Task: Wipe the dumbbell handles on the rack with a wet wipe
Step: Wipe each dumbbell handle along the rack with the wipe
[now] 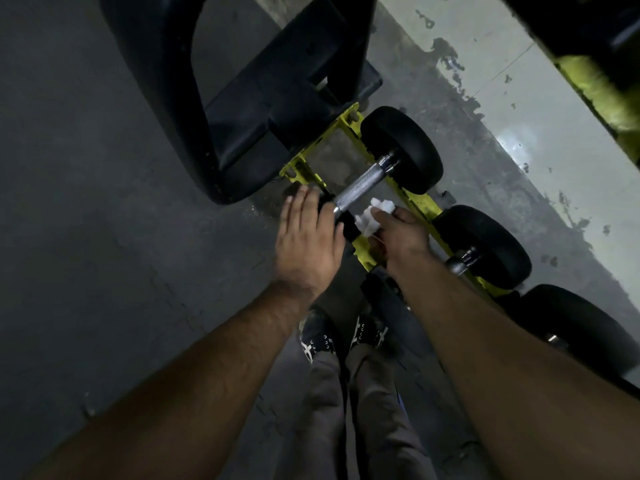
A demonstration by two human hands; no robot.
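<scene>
A dumbbell with a knurled silver handle (360, 185) and black round heads lies across the yellow rack (420, 202). My left hand (306, 237) rests flat, fingers straight, on the near black head of that dumbbell and hides most of it. My right hand (401, 237) grips a crumpled white wet wipe (372, 216) just to the right of the handle's near end. A second dumbbell (485, 247) lies further right on the rack, its handle partly hidden behind my right wrist. A third black head (571, 323) shows at the lower right.
A large black frame (242, 109) of a machine stands on the dark floor to the left of the rack's end. Behind the rack is a pale, stained wall. Another yellow and black frame (595, 81) crosses the top right. My shoes (343, 336) are below the hands.
</scene>
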